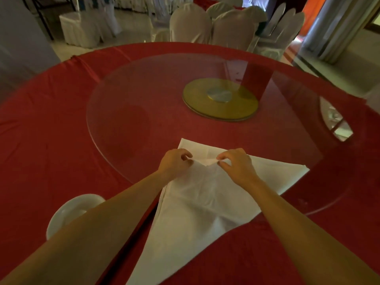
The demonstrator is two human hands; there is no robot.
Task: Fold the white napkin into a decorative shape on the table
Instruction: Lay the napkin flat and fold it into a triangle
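Head view shows the white napkin [205,202] spread at the near edge of the round table [51,130], its far part lying over the rim of the glass turntable [144,99] and its long pointed end trailing off the near edge toward the wearer. A small raised ridge of cloth near the napkin's far side is pinched from both ends: the left hand [174,163] is closed on it with thumb and fingertips, and the right hand [236,165] is closed on it likewise, the other fingers curled loosely. The napkin is judged to be light, soft and limp; creases are visible across it, so folds should be taken readily but may spring open unless pressed flat. Slipping is likely where it rests on the glass, less so on the red tablecloth. Hold is best taken at edges and corners, or at a pinched pleat as now, with the layers kept together. A white bowl [70,210] stands near the table's near-left edge, partly hidden by the left forearm.
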